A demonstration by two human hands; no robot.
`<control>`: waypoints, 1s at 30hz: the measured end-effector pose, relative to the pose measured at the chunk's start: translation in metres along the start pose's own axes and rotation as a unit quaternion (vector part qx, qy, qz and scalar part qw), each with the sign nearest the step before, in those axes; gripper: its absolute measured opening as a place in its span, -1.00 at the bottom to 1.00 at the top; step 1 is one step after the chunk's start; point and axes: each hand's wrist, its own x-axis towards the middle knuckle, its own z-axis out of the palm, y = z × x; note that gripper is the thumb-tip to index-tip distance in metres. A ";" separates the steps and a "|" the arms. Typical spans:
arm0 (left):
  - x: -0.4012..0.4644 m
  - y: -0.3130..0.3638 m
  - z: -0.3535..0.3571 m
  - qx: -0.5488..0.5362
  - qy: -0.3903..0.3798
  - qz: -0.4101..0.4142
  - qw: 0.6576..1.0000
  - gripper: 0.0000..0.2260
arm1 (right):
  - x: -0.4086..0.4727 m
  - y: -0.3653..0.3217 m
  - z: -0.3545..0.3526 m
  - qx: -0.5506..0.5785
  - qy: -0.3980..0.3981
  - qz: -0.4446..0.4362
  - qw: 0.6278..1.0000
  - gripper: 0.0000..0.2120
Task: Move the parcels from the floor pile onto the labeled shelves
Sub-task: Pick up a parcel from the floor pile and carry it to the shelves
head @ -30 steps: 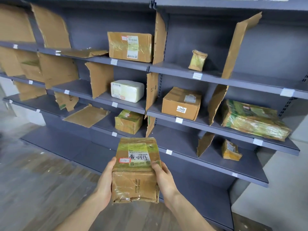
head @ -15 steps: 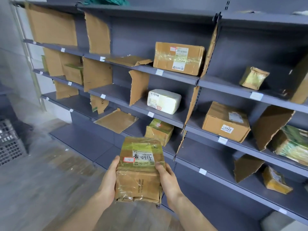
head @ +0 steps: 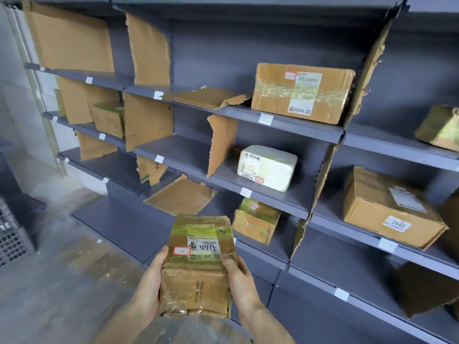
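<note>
I hold a taped brown parcel (head: 198, 266) with a white shipping label and a small red-edged sticker, upright in front of me, below the middle of the view. My left hand (head: 151, 286) grips its left side and my right hand (head: 238, 279) grips its right side. Behind it stand grey metal shelves (head: 285, 199) with small white tags on their front edges. Parcels sit on them: a large brown box (head: 301, 93), a white packet (head: 267, 167), a small green-taped box (head: 255, 219) and a box marked 0448 (head: 390, 209).
Torn cardboard sheets (head: 221, 142) stand as dividers between shelf bays, and one sheet (head: 180, 197) lies flat on a low shelf. A grey plastic crate (head: 12, 234) sits on the floor at the far left. The wooden floor (head: 62, 281) lies in front of the shelves.
The view has swung left along the shelves, so the boxes have shifted to the right in view. The parcel stays held in both hands in the same upright pose.
</note>
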 end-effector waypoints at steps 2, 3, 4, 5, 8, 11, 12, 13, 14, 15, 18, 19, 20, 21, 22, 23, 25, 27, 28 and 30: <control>0.020 0.010 -0.002 0.002 -0.001 -0.001 1.000 -0.58 | 0.017 -0.004 0.009 0.002 0.002 -0.001 1.000 -0.79; 0.030 0.014 -0.001 0.002 -0.003 -0.002 1.000 -0.59 | 0.025 -0.005 0.011 0.004 0.006 -0.002 1.000 -0.79; 0.037 0.017 0.001 0.003 -0.006 -0.003 1.000 -0.60 | 0.031 -0.006 0.013 0.005 0.012 -0.002 1.000 -0.79; 0.045 0.021 0.003 0.006 -0.010 -0.007 1.000 -0.61 | 0.040 -0.006 0.013 0.002 0.017 -0.001 1.000 -0.77; 0.069 0.030 0.012 0.015 -0.020 -0.026 0.999 -0.62 | 0.060 -0.011 0.016 -0.010 0.042 -0.001 0.999 -0.71; 0.091 0.038 0.019 0.019 -0.057 -0.044 0.997 -0.62 | 0.078 -0.012 0.018 -0.007 0.079 0.008 0.997 -0.41; 0.098 0.041 0.021 0.028 -0.063 -0.048 0.996 -0.63 | 0.083 -0.012 0.018 -0.005 0.093 0.012 0.996 -0.34; 0.103 0.043 0.023 0.033 -0.070 -0.054 0.996 -0.64 | 0.086 -0.013 0.019 -0.004 0.104 0.011 0.994 -0.32; 0.108 0.047 0.024 0.036 -0.078 -0.059 0.995 -0.66 | 0.087 -0.015 0.021 0.001 0.119 0.012 0.993 -0.33; 0.114 0.049 0.024 0.042 -0.084 -0.063 0.994 -0.66 | 0.088 -0.017 0.023 0.003 0.131 0.010 0.991 -0.37; 0.129 0.063 0.021 0.077 -0.112 -0.072 0.988 -0.62 | 0.088 -0.024 0.033 0.027 0.166 0.003 0.986 -0.56; 0.135 0.066 0.019 0.087 -0.128 -0.073 0.985 -0.61 | 0.089 -0.024 0.036 0.033 0.171 -0.003 0.985 -0.53; 0.139 0.070 0.017 0.096 -0.147 -0.068 0.982 -0.62 | 0.088 -0.024 0.039 0.039 0.179 -0.012 0.983 -0.49; 0.143 0.073 0.016 0.104 -0.157 -0.062 0.980 -0.64 | 0.089 -0.023 0.042 0.041 0.185 -0.026 0.982 -0.49; 0.145 0.078 0.017 0.111 -0.157 -0.058 0.980 -0.68 | 0.089 -0.022 0.046 0.043 0.197 -0.032 0.979 -0.55; 0.149 0.081 0.018 0.114 -0.159 -0.055 0.979 -0.73 | 0.088 -0.020 0.049 0.047 0.202 -0.043 0.977 -0.64; 0.155 0.085 0.019 0.116 -0.177 -0.042 0.976 -0.78 | 0.086 -0.017 0.054 0.063 0.217 -0.063 0.972 -0.70; 0.160 0.085 0.020 0.107 -0.190 -0.044 0.975 -0.77 | 0.086 -0.015 0.057 0.068 0.219 -0.080 0.970 -0.71; 0.162 0.085 0.019 0.102 -0.198 -0.045 0.974 -0.77 | 0.084 -0.016 0.060 0.068 0.219 -0.092 0.969 -0.73; 0.165 0.084 0.019 0.100 -0.211 -0.043 0.971 -0.77 | 0.080 -0.019 0.064 0.070 0.223 -0.108 0.966 -0.71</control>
